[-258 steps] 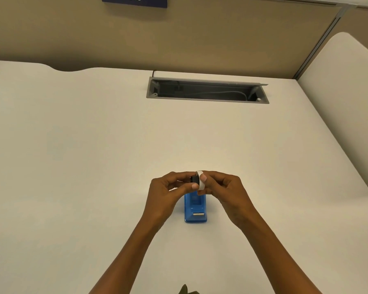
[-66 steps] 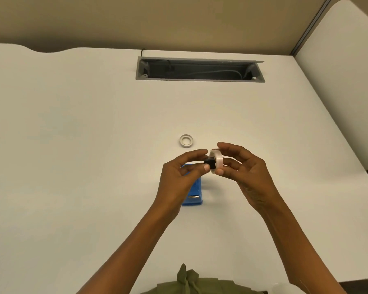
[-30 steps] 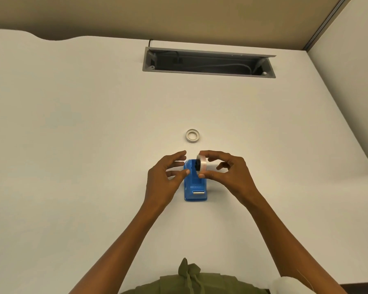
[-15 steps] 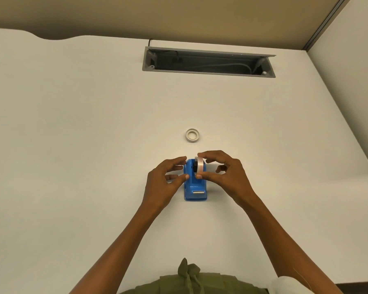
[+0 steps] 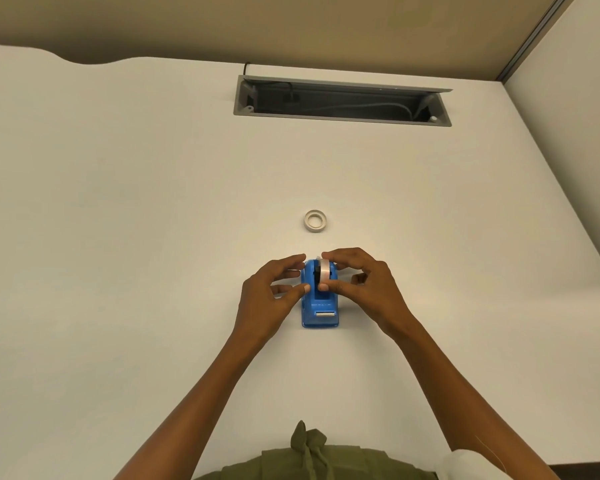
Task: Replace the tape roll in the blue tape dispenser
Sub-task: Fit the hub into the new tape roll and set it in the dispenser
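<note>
The blue tape dispenser [image 5: 320, 306] stands on the white desk, its cutter end toward me. A clear tape roll [image 5: 324, 276] on a black core sits upright in the dispenser's slot. My right hand [image 5: 364, 289] pinches this roll between thumb and forefinger. My left hand [image 5: 272, 296] rests against the dispenser's left side, thumb and fingertips touching its wall. A second, thin whitish tape roll [image 5: 315, 221] lies flat on the desk a little beyond the dispenser.
A grey open cable tray [image 5: 342, 100] is sunk into the desk at the back. A beige partition runs behind it, and a white panel [image 5: 575, 133] stands at the right. My green garment shows at the bottom edge.
My right hand has lowered the clear roll from above the dispenser down into its slot. My left hand has closed in against the dispenser's side.
</note>
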Available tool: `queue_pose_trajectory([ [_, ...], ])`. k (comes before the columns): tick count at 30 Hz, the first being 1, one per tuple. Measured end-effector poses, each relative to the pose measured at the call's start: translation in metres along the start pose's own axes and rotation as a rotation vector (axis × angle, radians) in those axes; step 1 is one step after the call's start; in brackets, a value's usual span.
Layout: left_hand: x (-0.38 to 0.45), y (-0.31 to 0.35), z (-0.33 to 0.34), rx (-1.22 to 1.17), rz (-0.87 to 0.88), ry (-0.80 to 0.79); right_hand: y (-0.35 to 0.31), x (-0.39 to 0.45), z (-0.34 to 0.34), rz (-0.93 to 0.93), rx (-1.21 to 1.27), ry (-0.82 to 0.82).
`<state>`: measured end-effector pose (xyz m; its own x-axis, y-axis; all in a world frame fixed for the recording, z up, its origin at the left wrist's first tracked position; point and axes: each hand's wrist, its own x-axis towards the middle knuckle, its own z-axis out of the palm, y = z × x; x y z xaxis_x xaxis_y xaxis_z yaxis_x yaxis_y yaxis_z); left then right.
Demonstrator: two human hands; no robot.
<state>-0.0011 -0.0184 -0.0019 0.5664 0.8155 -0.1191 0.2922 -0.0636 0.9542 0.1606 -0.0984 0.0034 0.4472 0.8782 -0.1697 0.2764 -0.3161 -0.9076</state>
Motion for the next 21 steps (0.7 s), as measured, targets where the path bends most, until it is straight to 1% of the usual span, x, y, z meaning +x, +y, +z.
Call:
queue_pose_trajectory([
  [5, -0.0013, 0.0013, 0.0005, -0.032, 0.019, -0.006, -0.0005, -0.0005, 0.0005, -0.007, 0.045, -0.003],
  [9, -0.0022, 0.0052, 0.0013, -0.038, 0.07, -0.018, 0.0005, -0.0018, 0.003, -0.027, 0.063, 0.064],
  [12, -0.0009, 0.0075, 0.003, -0.018, 0.106, -0.037, 0.0009, -0.0018, 0.0042, -0.055, 0.044, 0.097],
  [15, 0.001, 0.0081, 0.0046, 0.023, 0.135, -0.06, 0.0027, -0.0022, 0.0046, -0.078, 0.04, 0.092],
  [21, 0.0075, 0.0056, 0.0039, 0.061, 0.162, -0.075, 0.0059, -0.0016, 0.0051, -0.067, 0.076, 0.102],
])
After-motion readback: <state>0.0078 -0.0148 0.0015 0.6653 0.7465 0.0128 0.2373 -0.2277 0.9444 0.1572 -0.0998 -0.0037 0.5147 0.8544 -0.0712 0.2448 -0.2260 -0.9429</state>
